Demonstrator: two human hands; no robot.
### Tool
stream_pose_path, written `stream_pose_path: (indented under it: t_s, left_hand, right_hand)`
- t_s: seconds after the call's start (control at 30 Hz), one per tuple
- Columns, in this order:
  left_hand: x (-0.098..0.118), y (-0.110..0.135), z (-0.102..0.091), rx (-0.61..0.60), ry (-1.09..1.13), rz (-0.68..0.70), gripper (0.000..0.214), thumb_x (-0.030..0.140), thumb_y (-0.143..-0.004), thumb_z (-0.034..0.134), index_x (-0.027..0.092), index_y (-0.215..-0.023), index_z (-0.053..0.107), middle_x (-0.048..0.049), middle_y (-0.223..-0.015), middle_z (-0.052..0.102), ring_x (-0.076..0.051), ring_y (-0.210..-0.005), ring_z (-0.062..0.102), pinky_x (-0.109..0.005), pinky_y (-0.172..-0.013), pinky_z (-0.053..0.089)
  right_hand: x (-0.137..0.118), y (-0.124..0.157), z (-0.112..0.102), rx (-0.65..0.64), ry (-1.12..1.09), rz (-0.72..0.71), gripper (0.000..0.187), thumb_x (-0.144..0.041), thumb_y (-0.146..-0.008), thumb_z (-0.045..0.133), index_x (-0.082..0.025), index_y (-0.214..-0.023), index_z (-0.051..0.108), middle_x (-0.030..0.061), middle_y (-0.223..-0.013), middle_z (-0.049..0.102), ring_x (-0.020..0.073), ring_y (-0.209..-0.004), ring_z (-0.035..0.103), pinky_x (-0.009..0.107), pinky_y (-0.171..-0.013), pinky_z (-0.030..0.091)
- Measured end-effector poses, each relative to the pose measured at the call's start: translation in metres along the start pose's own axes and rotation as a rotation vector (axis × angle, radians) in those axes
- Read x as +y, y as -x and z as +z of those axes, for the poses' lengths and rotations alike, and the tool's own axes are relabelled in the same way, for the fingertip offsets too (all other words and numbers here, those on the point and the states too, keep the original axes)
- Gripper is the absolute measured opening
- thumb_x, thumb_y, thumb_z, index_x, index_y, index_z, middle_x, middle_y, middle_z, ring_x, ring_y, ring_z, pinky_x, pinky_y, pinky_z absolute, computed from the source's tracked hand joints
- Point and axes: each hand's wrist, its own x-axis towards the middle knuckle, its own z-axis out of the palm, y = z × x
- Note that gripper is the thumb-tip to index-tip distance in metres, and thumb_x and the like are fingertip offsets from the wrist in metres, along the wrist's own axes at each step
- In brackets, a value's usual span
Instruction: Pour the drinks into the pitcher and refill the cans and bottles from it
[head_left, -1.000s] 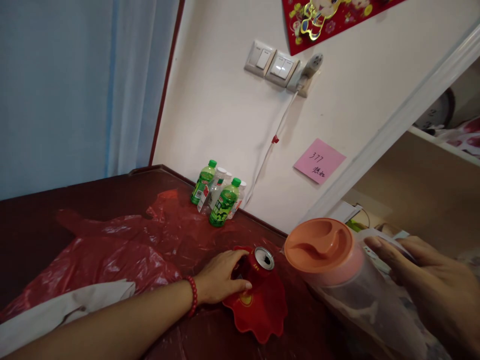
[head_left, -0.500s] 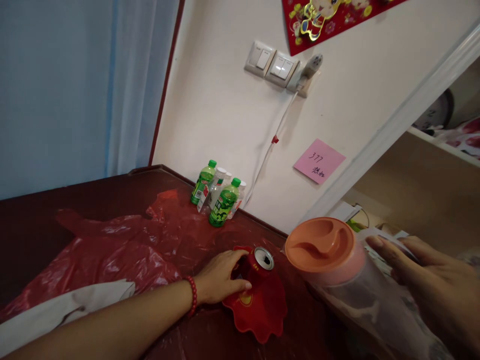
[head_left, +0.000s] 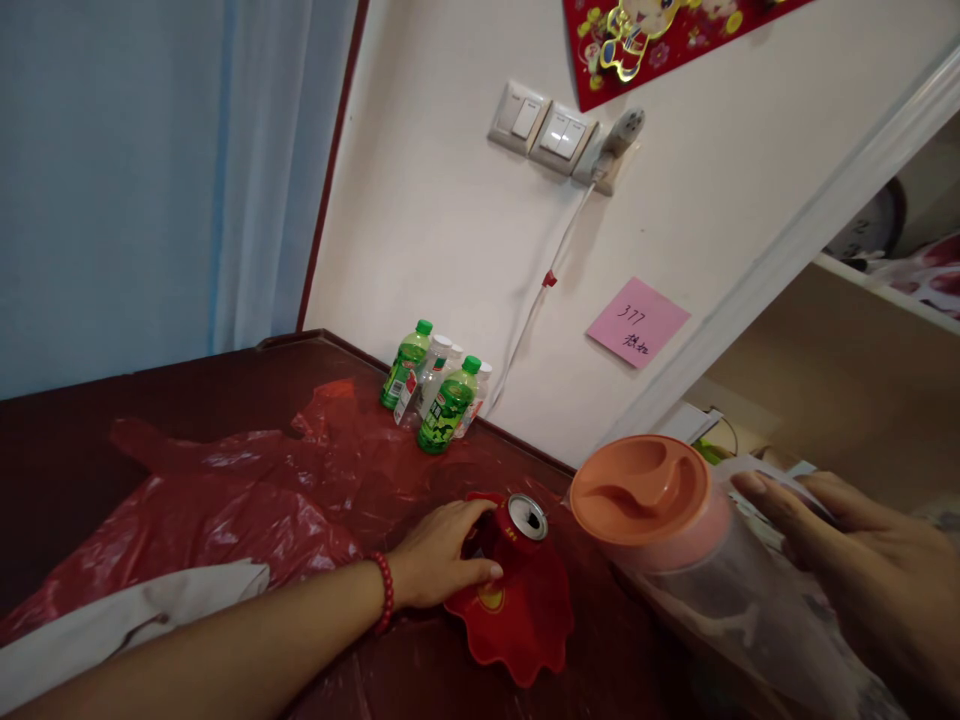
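Observation:
My left hand point(head_left: 446, 555), with a red bead bracelet on the wrist, is wrapped round the side of a red drink can point(head_left: 514, 530). The can's silver top shows an opened mouth. It stands upright on a red tray with a scalloped rim point(head_left: 517, 630) that lies on the dark red table. On the right, my right hand point(head_left: 862, 550) grips the handle of a translucent plastic pitcher point(head_left: 720, 590). The pitcher's round orange lid point(head_left: 641, 490) faces up towards me, and its lower part runs out of view.
Several bottles, among them a green-capped bottle point(head_left: 448, 405), stand against the wall. A crumpled red plastic bag point(head_left: 247, 490) and a white cloth point(head_left: 135, 620) lie at left. A cord point(head_left: 536, 300) hangs from the wall socket. Shelves point(head_left: 840, 350) are at right.

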Motion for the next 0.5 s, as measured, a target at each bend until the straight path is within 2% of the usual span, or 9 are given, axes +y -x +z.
stream_pose_path:
  t_s: [0.13, 0.23, 0.33, 0.5]
  left_hand:
    - [-0.0007, -0.0004, 0.0003, 0.008, 0.009, 0.020, 0.069, 0.043, -0.078, 0.075, 0.023, -0.139, 0.049, -0.0106, -0.134, 0.061, -0.031, -0.120, 0.057, -0.043, -0.104, 0.042]
    - [-0.0016, -0.0001, 0.0002, 0.009, 0.011, 0.022, 0.068, 0.044, -0.079, 0.075, 0.022, -0.139, 0.049, -0.0112, -0.135, 0.061, -0.032, -0.120, 0.057, -0.043, -0.104, 0.042]
    - [-0.0018, 0.0005, 0.0000, 0.010, 0.011, 0.020, 0.068, 0.043, -0.078, 0.075, 0.022, -0.138, 0.050, -0.0109, -0.134, 0.061, -0.031, -0.119, 0.058, -0.043, -0.103, 0.043]
    - [-0.0002, 0.0012, 0.0002, 0.001, 0.006, 0.002, 0.069, 0.039, -0.078, 0.076, 0.021, -0.139, 0.049, -0.0109, -0.133, 0.061, -0.031, -0.118, 0.058, -0.043, -0.103, 0.043]
  right_hand:
    - [0.0038, -0.0012, -0.0018, -0.001, 0.030, -0.013, 0.065, -0.079, -0.043, 0.061, -0.022, -0.074, 0.071, 0.0043, -0.068, 0.066, 0.0223, -0.053, 0.052, 0.031, -0.038, 0.030]
    - [0.0052, -0.0028, -0.0016, 0.005, 0.028, -0.041, 0.061, -0.078, -0.045, 0.061, -0.023, -0.070, 0.070, 0.0036, -0.062, 0.063, 0.0228, -0.055, 0.052, 0.031, -0.042, 0.033]
    - [0.0033, -0.0025, 0.0002, 0.007, 0.014, -0.012, 0.060, -0.078, -0.040, 0.061, -0.024, -0.066, 0.069, 0.0033, -0.060, 0.063, 0.0236, -0.057, 0.053, 0.032, -0.044, 0.033]
    - [0.0007, -0.0007, 0.0028, 0.000, -0.018, 0.047, 0.062, -0.076, -0.036, 0.063, -0.025, -0.071, 0.071, 0.0033, -0.069, 0.068, 0.0254, -0.064, 0.056, 0.033, -0.050, 0.034]
